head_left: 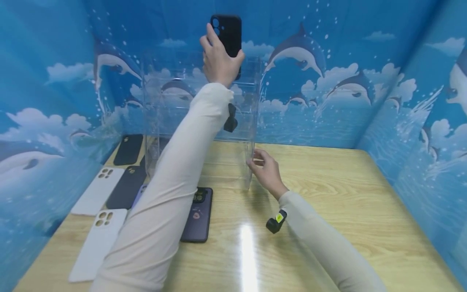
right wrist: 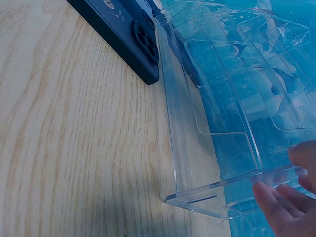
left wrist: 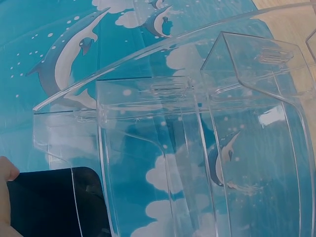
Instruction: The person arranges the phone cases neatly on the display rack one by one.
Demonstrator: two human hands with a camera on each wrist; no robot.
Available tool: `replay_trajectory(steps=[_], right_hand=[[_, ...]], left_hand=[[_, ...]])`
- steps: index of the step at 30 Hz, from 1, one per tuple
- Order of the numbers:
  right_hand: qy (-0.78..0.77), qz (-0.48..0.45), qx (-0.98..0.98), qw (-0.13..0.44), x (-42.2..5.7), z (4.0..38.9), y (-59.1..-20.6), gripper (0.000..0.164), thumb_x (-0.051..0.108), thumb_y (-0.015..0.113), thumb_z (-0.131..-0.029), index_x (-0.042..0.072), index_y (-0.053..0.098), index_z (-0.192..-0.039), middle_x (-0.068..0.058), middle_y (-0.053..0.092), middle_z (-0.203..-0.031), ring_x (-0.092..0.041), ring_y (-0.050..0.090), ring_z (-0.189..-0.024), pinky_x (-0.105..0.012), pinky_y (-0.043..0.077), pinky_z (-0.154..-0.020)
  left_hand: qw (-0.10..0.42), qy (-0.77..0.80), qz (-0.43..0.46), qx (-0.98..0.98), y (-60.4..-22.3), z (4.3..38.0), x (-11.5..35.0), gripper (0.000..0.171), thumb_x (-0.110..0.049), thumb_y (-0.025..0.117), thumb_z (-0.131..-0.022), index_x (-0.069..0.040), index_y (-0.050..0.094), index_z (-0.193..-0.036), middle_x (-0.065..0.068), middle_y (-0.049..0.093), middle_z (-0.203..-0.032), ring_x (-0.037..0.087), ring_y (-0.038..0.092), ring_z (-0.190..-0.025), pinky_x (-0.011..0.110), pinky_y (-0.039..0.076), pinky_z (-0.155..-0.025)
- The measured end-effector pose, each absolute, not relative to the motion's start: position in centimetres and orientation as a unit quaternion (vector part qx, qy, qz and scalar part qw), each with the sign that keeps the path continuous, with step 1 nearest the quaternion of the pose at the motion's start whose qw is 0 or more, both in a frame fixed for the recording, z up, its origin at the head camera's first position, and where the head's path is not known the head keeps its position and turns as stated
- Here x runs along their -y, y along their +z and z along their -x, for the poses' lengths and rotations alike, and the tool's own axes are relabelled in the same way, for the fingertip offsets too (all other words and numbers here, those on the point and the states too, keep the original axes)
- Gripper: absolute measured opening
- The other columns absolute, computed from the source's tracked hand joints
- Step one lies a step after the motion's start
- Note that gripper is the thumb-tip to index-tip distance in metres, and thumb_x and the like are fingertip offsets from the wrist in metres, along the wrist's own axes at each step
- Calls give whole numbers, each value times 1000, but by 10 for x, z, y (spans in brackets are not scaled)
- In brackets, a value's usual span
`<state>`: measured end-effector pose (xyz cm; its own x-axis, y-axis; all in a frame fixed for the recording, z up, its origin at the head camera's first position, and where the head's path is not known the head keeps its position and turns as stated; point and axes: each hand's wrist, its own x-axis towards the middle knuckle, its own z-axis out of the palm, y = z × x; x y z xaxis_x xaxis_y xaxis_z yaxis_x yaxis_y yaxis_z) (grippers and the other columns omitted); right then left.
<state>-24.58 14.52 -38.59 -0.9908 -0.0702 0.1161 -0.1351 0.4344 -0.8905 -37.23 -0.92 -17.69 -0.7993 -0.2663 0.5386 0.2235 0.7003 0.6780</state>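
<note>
Left hand (head_left: 219, 59) grips black phone case (head_left: 232, 35) at clear rack (head_left: 252, 125) top, near worktop (head_left: 317, 186) back edge; right hand (head_left: 267, 170), lower, pinches rack's right side.

My head camera looks forward and down from above, over my cream long sleeves (head_left: 168, 174), taking in most of the pale wood-grained table (head_left: 321, 190) and the blue dolphin-printed backdrop (head_left: 335, 40) on the far side. The small black camera on my left wrist (head_left: 230, 118) sits close to the clear plastic tiered rack (left wrist: 150, 111), rolled sideways, facing the far backdrop through it. The small black camera on my right wrist (head_left: 276, 222) looks from low and near, rolled over, past the rack's right end toward the left. All three share the rack; head and right wrist also share the dark purple phone case (head_left: 198, 219).
</note>
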Motion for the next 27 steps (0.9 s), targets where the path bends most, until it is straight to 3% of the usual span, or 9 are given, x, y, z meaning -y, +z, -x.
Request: replay_trajectory(steps=[6,14,20,27], right_hand=[[534,-65,842,37,-144,245,-386,49,16,61,-94,2,46,-139,-17,55,-130,-32,59,-113,-38,54,-87],[536,-72,840,40,-144,244,-386,48,14,61,-94,1,46,-138,-20,55,-130,-33,60,-112,-37,54,-87],[531,-71,844,41,-143,245,-386,48,14,61,-94,2,46,-139,-18,56,-129,-32,60,-112,-36,54,-86],[528,-68,846,33,-144,244,-385,49,16,60,-95,3,45,-140,-18,55,-131,-32,59,-114,-36,55,-86]], left_hand=[[278,-375,-10,884,-177,374,7,88,-42,58,-93,-19,0,-155,6,21,-154,18,34,-137,35,47,-96],[217,-358,-31,908,-180,378,9,80,-39,54,-96,-22,3,-155,-1,12,-159,12,20,-144,28,38,-107],[216,-334,-25,917,-183,378,13,74,-38,53,-96,-18,13,-155,-1,19,-158,13,22,-144,25,27,-113],[209,-351,-4,913,-182,377,17,72,-36,54,-96,-14,16,-154,2,24,-157,14,26,-142,23,26,-113]])
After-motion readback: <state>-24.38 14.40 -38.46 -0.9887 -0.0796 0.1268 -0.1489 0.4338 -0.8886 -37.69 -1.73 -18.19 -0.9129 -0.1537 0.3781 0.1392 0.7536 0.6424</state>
